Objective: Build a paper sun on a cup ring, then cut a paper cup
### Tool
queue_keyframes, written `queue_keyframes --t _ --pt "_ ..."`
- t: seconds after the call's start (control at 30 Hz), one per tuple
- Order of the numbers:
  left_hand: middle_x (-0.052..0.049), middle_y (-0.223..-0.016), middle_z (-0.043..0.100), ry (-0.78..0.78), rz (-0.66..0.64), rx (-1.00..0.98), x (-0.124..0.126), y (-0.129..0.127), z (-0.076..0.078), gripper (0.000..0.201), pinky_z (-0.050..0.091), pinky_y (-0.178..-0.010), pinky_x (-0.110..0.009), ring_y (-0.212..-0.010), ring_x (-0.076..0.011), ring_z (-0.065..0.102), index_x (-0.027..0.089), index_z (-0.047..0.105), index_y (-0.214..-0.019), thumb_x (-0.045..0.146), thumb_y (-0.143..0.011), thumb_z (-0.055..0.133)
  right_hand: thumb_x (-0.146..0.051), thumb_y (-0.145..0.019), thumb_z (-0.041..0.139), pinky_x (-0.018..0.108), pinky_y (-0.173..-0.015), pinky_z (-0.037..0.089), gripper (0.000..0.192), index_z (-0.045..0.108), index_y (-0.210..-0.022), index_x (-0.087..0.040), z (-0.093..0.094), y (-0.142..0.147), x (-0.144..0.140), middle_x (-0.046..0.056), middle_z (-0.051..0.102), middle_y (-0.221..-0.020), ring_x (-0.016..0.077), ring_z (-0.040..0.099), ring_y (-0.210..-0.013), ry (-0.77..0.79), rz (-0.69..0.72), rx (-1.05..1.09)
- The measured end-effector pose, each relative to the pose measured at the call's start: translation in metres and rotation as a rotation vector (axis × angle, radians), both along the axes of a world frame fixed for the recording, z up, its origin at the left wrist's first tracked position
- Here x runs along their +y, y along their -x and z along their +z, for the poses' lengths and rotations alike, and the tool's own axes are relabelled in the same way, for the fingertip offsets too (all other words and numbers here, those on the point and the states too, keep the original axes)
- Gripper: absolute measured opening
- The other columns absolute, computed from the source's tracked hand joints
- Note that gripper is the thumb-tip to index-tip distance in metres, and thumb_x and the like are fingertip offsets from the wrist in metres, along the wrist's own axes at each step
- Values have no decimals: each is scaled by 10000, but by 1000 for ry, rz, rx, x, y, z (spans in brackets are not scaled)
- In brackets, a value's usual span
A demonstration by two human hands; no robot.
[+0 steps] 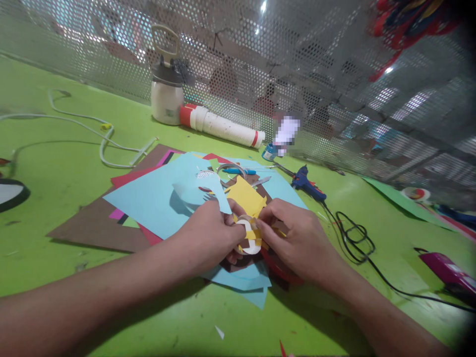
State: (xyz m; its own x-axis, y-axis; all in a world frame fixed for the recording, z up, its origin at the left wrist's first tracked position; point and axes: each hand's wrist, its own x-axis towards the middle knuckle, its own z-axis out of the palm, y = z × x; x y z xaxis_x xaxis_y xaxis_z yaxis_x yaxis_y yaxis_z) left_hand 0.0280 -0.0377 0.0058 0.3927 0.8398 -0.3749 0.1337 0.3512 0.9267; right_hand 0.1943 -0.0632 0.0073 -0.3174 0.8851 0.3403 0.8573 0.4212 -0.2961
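Between my two hands is a small round paper piece (250, 243) in white, yellow and brown. My left hand (215, 228) is closed on its left side, the fingers partly hidden behind it. From the right, my right hand (288, 225) pinches a yellow part of the same piece. Just behind them lies a yellow sheet of paper (247, 196). A light blue paper strip (223, 198) rises by my left hand. Under the hands are light blue sheets (148, 198), a red paper edge and a large brown sheet (89, 230).
A blue glue gun (307, 184) with a black cord lies at right, near a magenta object (448, 270). Behind the papers are a roll of tape, a blue pen (238, 171), a small blue jar (268, 152), a white sprayer bottle (167, 101) and a white tube (223, 128).
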Motion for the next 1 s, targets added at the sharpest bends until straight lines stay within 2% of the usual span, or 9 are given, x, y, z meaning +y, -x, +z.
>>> queue_keyframes --t 0.13,0.37,0.73,1.0 --pt "10 -432 576 -24 -9 8 0 0 -1 169 437 -429 -228 -381 -122 502 142 617 -806 42 -680 566 -153 -848 542 257 -567 364 130 546 -719 -175 0 1 -2 5 568 -677 131 491 -598 -44 7 -25" --pt "3 -427 574 -51 -27 27 2 3 -4 133 436 -440 -235 -393 -136 518 149 625 -751 62 -668 567 -135 -849 524 257 -573 357 131 558 -726 -165 -1 0 -1 14 571 -678 135 500 -601 -81 37 -64" --pt "12 -424 569 -57 -42 26 1 2 -3 119 433 -443 -229 -392 -127 505 151 597 -798 86 -707 557 -122 -836 516 256 -567 366 130 544 -720 -175 -1 -1 -1 16 576 -682 134 496 -598 -81 54 -54" --pt "-16 -485 608 -58 -54 50 2 1 -7 131 473 -470 -256 -412 -134 531 136 606 -821 91 -703 569 -104 -834 496 277 -582 369 150 534 -707 -176 -3 -1 0 33 581 -695 152 500 -627 -75 66 -78"
